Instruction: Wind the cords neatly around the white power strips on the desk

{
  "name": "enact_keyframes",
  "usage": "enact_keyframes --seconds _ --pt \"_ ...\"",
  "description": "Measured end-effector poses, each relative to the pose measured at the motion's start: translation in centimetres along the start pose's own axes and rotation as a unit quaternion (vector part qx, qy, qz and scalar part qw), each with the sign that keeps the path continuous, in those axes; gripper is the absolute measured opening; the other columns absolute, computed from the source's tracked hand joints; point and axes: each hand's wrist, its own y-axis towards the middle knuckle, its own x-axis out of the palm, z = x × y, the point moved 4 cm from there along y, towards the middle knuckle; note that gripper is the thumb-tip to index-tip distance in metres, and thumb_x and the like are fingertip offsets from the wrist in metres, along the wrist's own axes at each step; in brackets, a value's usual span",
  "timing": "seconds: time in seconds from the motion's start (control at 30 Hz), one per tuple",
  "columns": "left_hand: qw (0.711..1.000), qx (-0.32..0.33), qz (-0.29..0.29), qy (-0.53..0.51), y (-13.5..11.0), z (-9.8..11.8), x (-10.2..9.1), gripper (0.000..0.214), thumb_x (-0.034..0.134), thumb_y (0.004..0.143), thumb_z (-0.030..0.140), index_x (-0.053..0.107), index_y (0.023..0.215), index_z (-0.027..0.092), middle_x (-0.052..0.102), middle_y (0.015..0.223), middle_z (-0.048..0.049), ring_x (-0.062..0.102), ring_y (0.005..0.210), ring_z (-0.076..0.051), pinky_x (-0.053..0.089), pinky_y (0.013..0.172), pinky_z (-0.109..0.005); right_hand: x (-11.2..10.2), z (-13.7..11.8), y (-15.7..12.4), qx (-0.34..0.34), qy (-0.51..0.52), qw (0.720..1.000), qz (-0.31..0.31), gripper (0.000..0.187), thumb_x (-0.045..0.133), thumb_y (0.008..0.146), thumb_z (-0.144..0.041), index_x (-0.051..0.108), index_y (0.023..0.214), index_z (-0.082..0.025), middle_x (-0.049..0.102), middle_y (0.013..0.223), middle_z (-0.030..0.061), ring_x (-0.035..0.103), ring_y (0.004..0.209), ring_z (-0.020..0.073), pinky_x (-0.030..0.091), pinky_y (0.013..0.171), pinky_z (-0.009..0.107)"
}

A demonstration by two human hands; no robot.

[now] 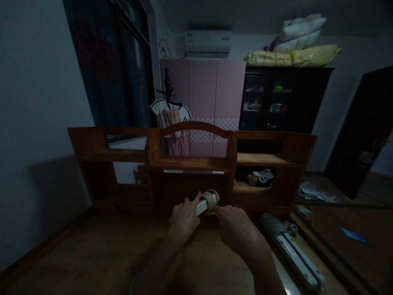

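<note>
A white power strip (202,207) is held up over the wooden desk, in front of the middle shelf section. Its pale cord (210,199) is wound in several loops around the far end. My left hand (185,217) is closed around the strip's near end, thumb lying along its top. Close beside the coils, my right hand (236,227) is closed, its fingers on a length of the cord just under the wound end. My palm hides part of the strip's near end.
Another white power strip (294,256), its grey cord wound round one end, lies on the desk at the right. A wooden shelf unit (190,164) spans the desk's back edge. Cans and a plastic bag (264,176) stand behind its right section. The wall (37,123) borders the left.
</note>
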Motion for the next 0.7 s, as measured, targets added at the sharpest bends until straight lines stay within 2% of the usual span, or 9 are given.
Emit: enact_keyframes --seconds 0.2,0.33,0.47,0.57,0.7 --pt "1.0 0.017 -0.005 0.006 -0.2 -0.2 -0.3 0.084 0.053 0.07 0.011 0.025 0.146 0.033 0.062 0.107 -0.0111 0.065 0.088 -0.025 0.047 0.076 -0.035 -1.0 -0.9 -1.3 -0.022 0.053 0.998 0.028 0.034 0.039 0.079 0.001 0.061 0.098 -0.017 0.064 0.094 0.0062 0.057 0.089 0.02 0.038 0.078 0.032" --pt "0.997 0.065 -0.028 0.006 -0.5 0.2 -0.2 0.083 0.055 0.067 0.01 0.031 0.144 0.032 0.063 0.108 -0.0128 0.065 0.09 -0.028 0.047 0.076 -0.038 -2.0 -0.4 -1.4 -0.048 0.132 0.989 0.054 0.026 0.043 0.079 -0.001 0.06 0.088 -0.018 0.062 0.091 0.0031 0.055 0.081 0.015 0.038 0.072 0.026" --pt "0.989 0.134 -0.061 -0.009 -1.6 0.8 -0.6 0.081 0.059 0.068 0.013 0.034 0.142 0.034 0.063 0.112 -0.0122 0.065 0.092 -0.028 0.047 0.079 -0.04 -3.5 0.5 -0.6 -0.109 0.216 0.968 0.072 0.017 0.048 0.076 -0.005 0.06 0.08 -0.018 0.059 0.079 -0.0006 0.051 0.069 0.0109 0.036 0.064 0.023" --pt "0.98 0.193 -0.039 -0.036 -2.5 1.4 -1.8 0.074 0.06 0.073 0.02 0.034 0.141 0.036 0.062 0.113 -0.0102 0.063 0.096 -0.028 0.046 0.081 -0.039 -4.2 1.7 0.4 -0.127 0.291 0.945 0.076 0.014 0.051 0.079 -0.012 0.061 0.087 -0.018 0.058 0.073 -0.0026 0.05 0.064 0.0098 0.036 0.058 0.021" --pt "0.965 0.252 -0.055 -0.049 -3.1 2.3 -2.6 0.071 0.053 0.074 0.012 0.038 0.138 0.036 0.063 0.101 -0.0056 0.065 0.083 -0.023 0.047 0.072 -0.033 -3.8 3.9 1.8 -0.114 0.398 0.906 0.092 0.029 0.055 0.079 -0.016 0.059 0.108 -0.018 0.061 0.087 0.0001 0.054 0.073 0.0114 0.041 0.063 0.021"
